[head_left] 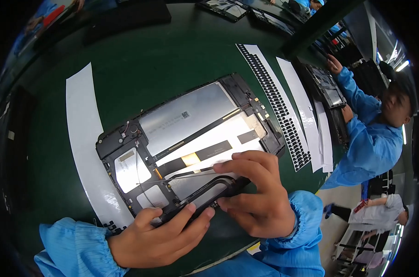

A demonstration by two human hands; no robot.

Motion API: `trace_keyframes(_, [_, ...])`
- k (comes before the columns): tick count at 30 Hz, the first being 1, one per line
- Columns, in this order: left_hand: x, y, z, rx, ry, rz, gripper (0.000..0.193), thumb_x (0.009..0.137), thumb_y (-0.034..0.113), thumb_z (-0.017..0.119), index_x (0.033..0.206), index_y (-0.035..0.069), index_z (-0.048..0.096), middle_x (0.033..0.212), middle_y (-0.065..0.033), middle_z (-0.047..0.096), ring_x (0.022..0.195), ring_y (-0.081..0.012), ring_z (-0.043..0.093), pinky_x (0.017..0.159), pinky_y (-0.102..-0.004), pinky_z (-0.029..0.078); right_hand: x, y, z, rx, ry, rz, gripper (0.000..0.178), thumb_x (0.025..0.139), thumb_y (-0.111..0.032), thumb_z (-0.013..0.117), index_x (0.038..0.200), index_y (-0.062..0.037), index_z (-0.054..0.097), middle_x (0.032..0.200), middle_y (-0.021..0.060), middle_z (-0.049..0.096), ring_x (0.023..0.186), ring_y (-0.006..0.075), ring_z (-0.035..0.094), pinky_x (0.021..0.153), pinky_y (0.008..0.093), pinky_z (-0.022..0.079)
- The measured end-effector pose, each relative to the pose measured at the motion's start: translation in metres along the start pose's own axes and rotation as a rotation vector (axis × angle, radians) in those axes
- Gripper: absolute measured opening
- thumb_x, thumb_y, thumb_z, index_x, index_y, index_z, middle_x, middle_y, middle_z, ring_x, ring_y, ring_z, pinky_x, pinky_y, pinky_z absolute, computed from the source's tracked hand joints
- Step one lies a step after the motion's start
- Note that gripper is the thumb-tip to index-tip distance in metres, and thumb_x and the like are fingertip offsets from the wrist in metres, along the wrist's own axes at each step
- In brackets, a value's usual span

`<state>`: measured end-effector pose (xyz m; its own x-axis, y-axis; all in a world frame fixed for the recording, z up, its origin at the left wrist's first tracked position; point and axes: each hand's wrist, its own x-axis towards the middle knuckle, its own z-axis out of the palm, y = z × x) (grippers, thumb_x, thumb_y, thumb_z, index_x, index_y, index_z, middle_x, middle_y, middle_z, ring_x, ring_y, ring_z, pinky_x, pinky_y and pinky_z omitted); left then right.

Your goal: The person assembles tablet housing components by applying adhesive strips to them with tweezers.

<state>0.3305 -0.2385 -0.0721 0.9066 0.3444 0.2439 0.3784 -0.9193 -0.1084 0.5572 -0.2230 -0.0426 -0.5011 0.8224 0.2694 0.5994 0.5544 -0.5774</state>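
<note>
Coverless tablet chassis (pixel 112 141) mid-view on green bench (pixel 168 64); batt (pixel 172 127) & flex cable (pixel 214 151) look seated, closing-up prob. left. L hand (pixel 149 242) clamped on near edge; R hand (pixel 265 203) alongside, grip can't tell. White strip (pixel 82 115) L, black-tabbed strip (pixel 281 111) R.

Foreground: two hands (pixel 156 240) (pixel 265 198), one device (pixel 187 119)

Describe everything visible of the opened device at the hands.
The opened device is a flat black frame with silvery, metal-looking panels, a dark strip with a gold patch, and small components toward its right end. It lies aslant on the dark green table. The left hand holds its near edge; the right hand is there too.
</note>
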Motion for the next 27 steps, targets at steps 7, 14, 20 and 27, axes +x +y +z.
trace_keyframes(7, [0.003, 0.007, 0.001, -0.132, 0.057, -0.050, 0.028, 0.076, 0.024, 0.059, 0.102, 0.014, 0.063, 0.121, -0.0012, 0.052, 0.109, -0.0170, 0.047, 0.080, -0.0384, 0.029, -0.005, -0.015, 0.003, -0.247, 0.055, -0.117, 0.017, 0.052, 0.002, 0.064, 0.068, -0.0032, 0.062, 0.100, 0.0111, 0.058, 0.097, 0.0303, 0.049, 0.079, 0.0401, 0.037])
trace_keyframes(14, [-0.059, -0.031, -0.020, -0.593, 0.354, -0.513, 0.029, 0.069, 0.011, 0.065, 0.098, 0.007, 0.062, 0.101, -0.0105, 0.055, 0.100, -0.0282, 0.051, 0.080, -0.0391, 0.034, -0.019, -0.041, 0.013, -0.115, 0.189, 0.038, 0.027, 0.057, 0.003, 0.066, 0.083, -0.0034, 0.064, 0.093, 0.0114, 0.057, 0.085, 0.0284, 0.054, 0.071, 0.0357, 0.044])
trace_keyframes(20, [-0.083, -0.021, -0.019, -0.411, 0.095, -0.387, 0.035, 0.069, 0.011, 0.066, 0.103, 0.008, 0.061, 0.109, -0.0144, 0.052, 0.105, -0.0304, 0.048, 0.085, -0.0407, 0.035, 0.008, -0.097, 0.068, -0.273, -0.032, -0.159, 0.019, 0.057, -0.006, 0.068, 0.076, -0.0036, 0.063, 0.091, 0.0097, 0.056, 0.085, 0.0259, 0.052, 0.074, 0.0390, 0.037])
trace_keyframes(27, [-0.083, -0.021, -0.016, -0.397, 0.113, -0.327, 0.033, 0.071, 0.015, 0.064, 0.103, 0.009, 0.059, 0.108, -0.0134, 0.052, 0.105, -0.0276, 0.048, 0.085, -0.0386, 0.035, 0.015, -0.098, 0.099, -0.599, 0.060, -0.146, 0.020, 0.065, -0.009, 0.052, 0.074, 0.0075, 0.060, 0.112, 0.0222, 0.050, 0.107, 0.0341, 0.046, 0.092, 0.0514, 0.029])
